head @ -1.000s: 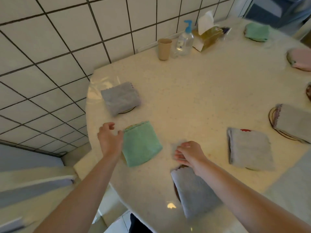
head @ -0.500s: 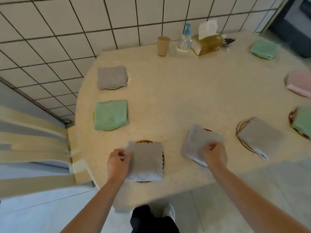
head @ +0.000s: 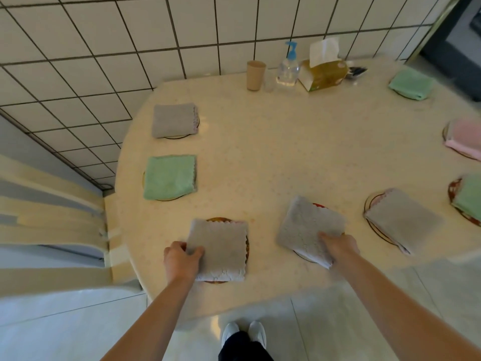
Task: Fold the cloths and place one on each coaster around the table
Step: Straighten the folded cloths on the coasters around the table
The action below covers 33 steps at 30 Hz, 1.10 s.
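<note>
Since each cloth must sit square on its coaster, your left hand [head: 182, 259] pinches the lower-centre grey cloth [head: 221, 250], your right hand [head: 339, 246] grasps its skewed neighbour [head: 309, 225]

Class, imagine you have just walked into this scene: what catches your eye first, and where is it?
Two hands at the table's near edge: the left hand grips a grey cloth, the right hand another grey cloth. Folded cloths ring the table, such as a green cloth at left.

white tiled wall [head: 104, 61] (dark grout), pale glossy floor [head: 65, 329], cream table [head: 286, 157].
</note>
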{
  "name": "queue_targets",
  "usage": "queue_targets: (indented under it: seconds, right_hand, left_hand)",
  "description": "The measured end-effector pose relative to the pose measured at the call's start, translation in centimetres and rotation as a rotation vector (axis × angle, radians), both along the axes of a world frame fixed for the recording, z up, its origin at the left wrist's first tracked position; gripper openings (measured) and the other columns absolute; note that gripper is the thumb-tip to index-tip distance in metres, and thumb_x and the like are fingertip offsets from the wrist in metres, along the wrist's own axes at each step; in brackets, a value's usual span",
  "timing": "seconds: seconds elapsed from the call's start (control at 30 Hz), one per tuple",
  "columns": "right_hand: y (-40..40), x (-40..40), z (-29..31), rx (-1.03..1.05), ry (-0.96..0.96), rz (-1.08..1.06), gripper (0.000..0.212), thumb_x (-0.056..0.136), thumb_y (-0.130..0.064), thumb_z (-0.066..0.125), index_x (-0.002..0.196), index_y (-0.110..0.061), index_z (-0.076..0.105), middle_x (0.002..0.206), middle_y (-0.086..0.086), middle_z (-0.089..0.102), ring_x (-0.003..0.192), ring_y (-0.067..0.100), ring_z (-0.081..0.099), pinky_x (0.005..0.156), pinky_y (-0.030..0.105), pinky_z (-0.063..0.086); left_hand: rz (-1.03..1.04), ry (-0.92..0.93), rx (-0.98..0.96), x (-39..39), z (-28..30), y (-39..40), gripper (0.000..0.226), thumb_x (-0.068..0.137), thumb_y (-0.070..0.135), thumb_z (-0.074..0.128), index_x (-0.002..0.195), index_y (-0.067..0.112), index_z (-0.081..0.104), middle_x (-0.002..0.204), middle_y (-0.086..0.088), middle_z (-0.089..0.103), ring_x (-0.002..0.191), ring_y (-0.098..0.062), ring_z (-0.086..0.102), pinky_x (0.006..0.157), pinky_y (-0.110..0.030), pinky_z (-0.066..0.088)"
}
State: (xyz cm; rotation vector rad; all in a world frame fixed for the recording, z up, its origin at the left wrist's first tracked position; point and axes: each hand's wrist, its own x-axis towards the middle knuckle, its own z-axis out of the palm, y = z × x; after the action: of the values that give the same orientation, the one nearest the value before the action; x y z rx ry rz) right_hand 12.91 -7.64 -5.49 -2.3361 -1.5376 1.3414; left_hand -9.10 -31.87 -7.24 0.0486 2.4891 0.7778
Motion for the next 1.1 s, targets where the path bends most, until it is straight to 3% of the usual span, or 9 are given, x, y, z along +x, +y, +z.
queue_targets:
  seconds: [0.13,0.23,0.3,0.37,0.47,0.57,0.73,0.93,1.1]
  right_hand:
    - [0.6,-1.0,0.1,-0.003,0.051,-0.004,0.058,0.08,-0.024,0.072,0.126,0.001,0.048,0.12,0.021,0.057,0.109,0.041,0.055,0.094,0.051,0.047]
    - [0.6,-1.3,0.5,0.028,0.095,0.029,0.034,0.082,-0.013,0.063,0.113,-0.001,0.056,0.092,0.014,0.06,0.09,0.035,0.056,0.076,0.043,0.048]
    - [0.6,-0.9,0.9,0.086,0.15,0.149,0.016,0.082,-0.008,0.055,0.098,-0.006,0.058,0.077,0.011,0.053,0.074,0.029,0.051,0.063,0.037,0.037]
    - [0.8,-0.6,1.6,0.116,0.252,0.26,0.012,0.082,-0.005,0.054,0.092,-0.011,0.057,0.076,0.009,0.054,0.07,0.024,0.048,0.062,0.032,0.032]
    - [1.6,-0.1,2.3,0.088,0.314,0.322,0.018,0.083,-0.005,0.06,0.099,-0.013,0.06,0.091,0.006,0.063,0.079,0.018,0.055,0.07,0.032,0.039]
    - [2.4,0.7,1.3,0.079,0.213,0.327,0.016,0.082,-0.007,0.063,0.097,-0.01,0.062,0.097,0.014,0.064,0.085,0.028,0.058,0.075,0.04,0.046]
    - [3.5,1.1,-0.1,0.113,0.06,0.332,0.024,0.077,-0.012,0.065,0.098,-0.003,0.059,0.097,0.022,0.064,0.077,0.03,0.056,0.064,0.035,0.04]
    - [3.6,1.5,-0.5,0.319,-0.102,0.537,0.067,0.081,-0.025,0.068,0.134,-0.018,0.028,0.122,0.015,0.05,0.102,0.035,0.056,0.076,0.041,0.049]
    - [2.3,1.6,-1.5,0.392,-0.225,0.719,0.047,0.092,-0.024,0.05,0.135,-0.032,0.032,0.12,0.015,0.043,0.104,0.037,0.049,0.08,0.045,0.047]
  left_hand:
    - [-0.04,0.001,-0.024,0.6,0.2,0.0,0.038,0.08,0.03,0.071,0.105,0.004,0.059,0.102,-0.013,0.059,0.085,-0.029,0.057,0.075,-0.038,0.05]
    - [-0.066,-0.035,0.014,0.7,0.6,0.3,0.026,0.086,0.026,0.064,0.101,0.007,0.056,0.093,-0.01,0.061,0.08,-0.027,0.055,0.064,-0.033,0.042]
    - [-0.033,-0.079,0.087,0.6,0.7,0.4,0.021,0.089,0.025,0.061,0.102,0.011,0.052,0.094,-0.008,0.06,0.08,-0.026,0.056,0.062,-0.032,0.042]
    - [0.026,-0.13,0.186,0.7,0.9,0.2,0.019,0.09,0.024,0.06,0.102,0.013,0.051,0.095,-0.007,0.06,0.081,-0.025,0.058,0.06,-0.032,0.045]
    - [0.129,-0.214,0.314,1.1,1.0,-0.2,0.02,0.09,0.024,0.06,0.103,0.011,0.051,0.098,-0.006,0.06,0.082,-0.022,0.058,0.061,-0.034,0.048]
    - [0.181,-0.242,0.32,1.0,0.6,-0.8,0.026,0.09,0.026,0.062,0.107,0.011,0.05,0.103,-0.007,0.061,0.084,-0.021,0.059,0.065,-0.035,0.05]
    - [0.148,-0.252,0.295,0.5,0.4,-1.1,0.036,0.087,0.028,0.066,0.115,0.014,0.05,0.107,-0.006,0.062,0.083,-0.018,0.06,0.057,-0.03,0.048]
    - [-0.049,-0.011,0.204,0.7,0.5,-1.1,0.057,0.081,0.022,0.072,0.127,0.019,0.039,0.115,-0.006,0.055,0.099,-0.026,0.056,0.075,-0.036,0.049]
    - [-0.135,0.09,0.142,1.6,0.3,-0.9,0.065,0.08,0.022,0.072,0.133,0.02,0.035,0.128,-0.006,0.048,0.111,-0.026,0.051,0.084,-0.039,0.046]
